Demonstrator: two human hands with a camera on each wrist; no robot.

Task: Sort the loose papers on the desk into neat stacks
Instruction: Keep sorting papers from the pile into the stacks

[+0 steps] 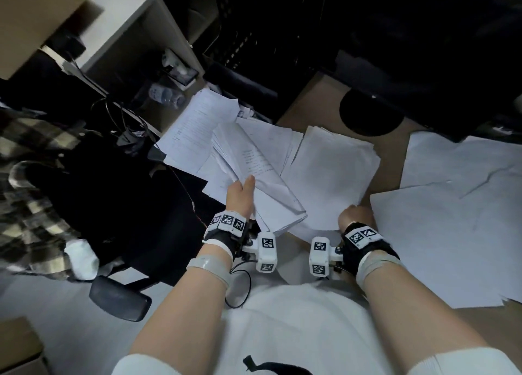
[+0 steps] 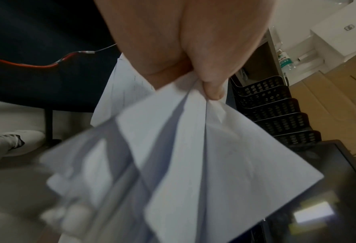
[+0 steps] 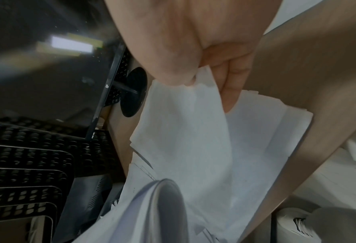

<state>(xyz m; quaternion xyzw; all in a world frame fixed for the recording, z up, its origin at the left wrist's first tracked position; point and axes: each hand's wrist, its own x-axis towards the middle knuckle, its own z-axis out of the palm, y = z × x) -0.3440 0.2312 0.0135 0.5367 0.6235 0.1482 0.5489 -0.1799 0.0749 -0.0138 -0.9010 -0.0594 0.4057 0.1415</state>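
Note:
My left hand (image 1: 241, 193) grips a thick bundle of white papers (image 1: 254, 165) lifted above the desk; the left wrist view shows thumb and fingers (image 2: 212, 88) pinching the sheets (image 2: 193, 156), which fan out. My right hand (image 1: 354, 215) pinches the near corner of another stack of white sheets (image 1: 333, 171) lying on the brown desk (image 1: 316, 103); the right wrist view has the thumb and fingers (image 3: 231, 78) closed on that corner (image 3: 185, 131). More printed pages (image 1: 197, 120) lie loose at the back left, and large sheets (image 1: 452, 219) spread to the right.
A monitor's round black stand (image 1: 371, 112) sits behind the papers. Black mesh trays (image 1: 254, 35) stand at the back. A black office chair (image 1: 113, 205) with a plaid garment (image 1: 31, 182) is left of the desk. A plastic bottle (image 1: 166, 95) lies near shelves.

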